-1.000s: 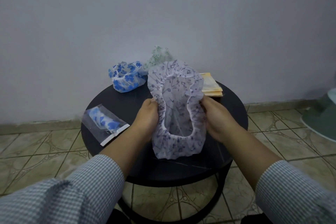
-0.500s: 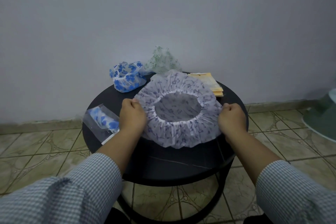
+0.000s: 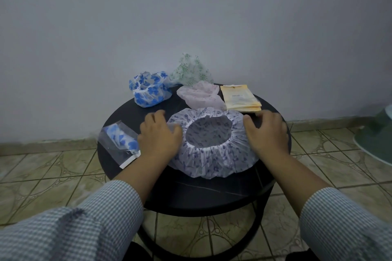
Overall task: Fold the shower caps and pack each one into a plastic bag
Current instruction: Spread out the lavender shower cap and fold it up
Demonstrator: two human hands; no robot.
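While the purple-flowered white plastic shower cap (image 3: 214, 144) lies flat, opening up, on the round black bench (image 3: 191, 193), left hand (image 3: 159, 135) and right hand (image 3: 267, 133) press its edges, each grip spread apart.

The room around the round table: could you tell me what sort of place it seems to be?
Probably a room in a home, not a workshop: a small round black table stands by a plain painted wall on a patterned tiled floor.

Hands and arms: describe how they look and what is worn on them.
Both hands, left hand and right hand, are bare, with no gloves, rings or watch visible. The forearms are uncovered; sleeves in a fine blue-and-white check are pushed back up both arms.
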